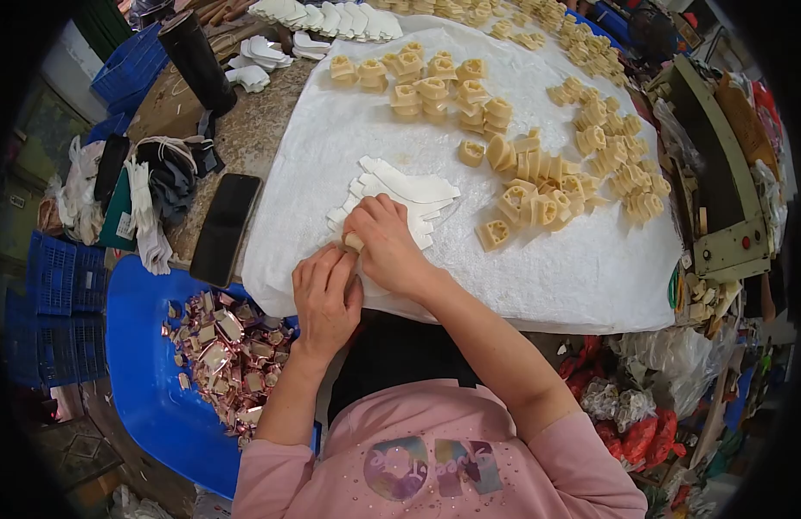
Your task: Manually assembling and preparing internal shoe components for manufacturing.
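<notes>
Head: cream piece [355,243] between hands [388,248]

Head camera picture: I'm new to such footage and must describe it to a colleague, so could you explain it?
There is no robot: these are a person's bare hands, filmed by a fisheye camera on the head, looking down, so straight edges bend. The left hand and right hand together hold a small cream piece, partly hidden by fingers. On the white sheet lie flat white pieces and clusters of cream parts. At left are a dark phone and blue tub.
</notes>
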`<state>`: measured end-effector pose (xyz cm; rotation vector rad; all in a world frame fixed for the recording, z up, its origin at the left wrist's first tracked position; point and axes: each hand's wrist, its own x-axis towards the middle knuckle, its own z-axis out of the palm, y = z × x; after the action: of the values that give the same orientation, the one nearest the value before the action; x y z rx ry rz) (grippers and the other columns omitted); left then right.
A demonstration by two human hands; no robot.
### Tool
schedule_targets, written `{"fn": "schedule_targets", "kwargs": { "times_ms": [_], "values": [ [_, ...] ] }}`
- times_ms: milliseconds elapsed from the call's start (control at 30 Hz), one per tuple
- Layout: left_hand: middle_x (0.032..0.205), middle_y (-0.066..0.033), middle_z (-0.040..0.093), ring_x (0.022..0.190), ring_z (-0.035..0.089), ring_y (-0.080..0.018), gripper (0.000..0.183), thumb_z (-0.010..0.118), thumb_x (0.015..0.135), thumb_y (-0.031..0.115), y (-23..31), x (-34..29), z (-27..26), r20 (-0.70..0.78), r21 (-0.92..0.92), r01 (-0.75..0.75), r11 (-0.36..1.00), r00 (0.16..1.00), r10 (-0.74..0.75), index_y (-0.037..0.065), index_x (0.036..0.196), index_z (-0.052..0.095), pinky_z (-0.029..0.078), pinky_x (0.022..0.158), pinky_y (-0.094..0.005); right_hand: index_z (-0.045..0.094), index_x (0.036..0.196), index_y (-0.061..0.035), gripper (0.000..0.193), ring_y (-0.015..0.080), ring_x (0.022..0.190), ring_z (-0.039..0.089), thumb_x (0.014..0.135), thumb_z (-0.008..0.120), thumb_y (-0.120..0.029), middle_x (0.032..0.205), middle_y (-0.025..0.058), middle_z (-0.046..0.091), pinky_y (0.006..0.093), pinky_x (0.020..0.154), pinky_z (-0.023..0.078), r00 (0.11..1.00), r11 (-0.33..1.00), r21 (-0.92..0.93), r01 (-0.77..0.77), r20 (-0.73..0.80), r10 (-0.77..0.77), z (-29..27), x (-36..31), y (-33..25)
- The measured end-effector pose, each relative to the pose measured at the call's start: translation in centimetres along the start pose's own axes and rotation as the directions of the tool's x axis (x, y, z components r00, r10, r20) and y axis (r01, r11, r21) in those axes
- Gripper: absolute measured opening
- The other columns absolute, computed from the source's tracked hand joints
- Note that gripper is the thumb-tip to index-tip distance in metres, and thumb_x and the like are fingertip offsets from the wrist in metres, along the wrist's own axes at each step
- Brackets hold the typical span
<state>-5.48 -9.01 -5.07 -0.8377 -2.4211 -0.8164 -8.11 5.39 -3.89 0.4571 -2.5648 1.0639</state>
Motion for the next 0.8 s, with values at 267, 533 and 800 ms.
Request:
{"fn": "schedule_targets", "kwargs": {
  "times_ms": [267, 533, 800],
  "values": [
    [0.106, -0.0105, 0.056, 0.103, 0.053, -0.0271, 0.035, 0.056, 0.069, 0.003, 0.1, 0.1, 0.7, -0.033, 0.096, 0.002, 0.995, 0.999, 0.001, 0.002, 0.104, 0.057, 0.032, 0.089, -0.0389, 0.056, 0.082, -0.0054, 0.017, 0.0274, 0.094, 0.045, 0.065, 0.057, -0.003, 0.089, 0.0093, 0.051, 0.0408, 0.085, 0.03, 0.992, 0.969, -0.229, 0.096, 0.106, -0.074, 0.0, 1.0, 0.4],
    [0.1, -0.0078, 0.056, 0.101, 0.053, -0.0251, 0.032, 0.055, 0.067, 0.008, 0.0, 0.2, 1.0, -0.043, 0.105, -0.009, 0.994, 0.999, 0.013, 0.005, 0.099, 0.059, 0.031, 0.089, -0.0397, 0.053, 0.082, -0.0052, 0.021, 0.0299, 0.096, 0.044, 0.063, 0.054, 0.005, 0.092, 0.0097, 0.052, 0.0399, 0.083, 0.033, 0.99, 0.988, 0.073, 0.138, -0.027, -0.137, -1.2, -0.1, 1.8],
    [0.105, -0.0108, 0.053, 0.101, 0.051, -0.0286, 0.034, 0.059, 0.065, 0.007, -0.6, -0.3, 0.6, -0.044, 0.076, 0.031, 0.997, 0.999, -0.027, 0.005, 0.099, 0.058, 0.033, 0.088, -0.0409, 0.05, 0.088, -0.0046, 0.004, 0.017, 0.093, 0.054, 0.088, 0.053, -0.003, 0.095, 0.0085, 0.058, 0.0296, 0.086, 0.041, 0.869, 0.794, 0.608, 0.022, -0.404, 0.285, -8.6, -1.9, 2.6]
  ]
}}
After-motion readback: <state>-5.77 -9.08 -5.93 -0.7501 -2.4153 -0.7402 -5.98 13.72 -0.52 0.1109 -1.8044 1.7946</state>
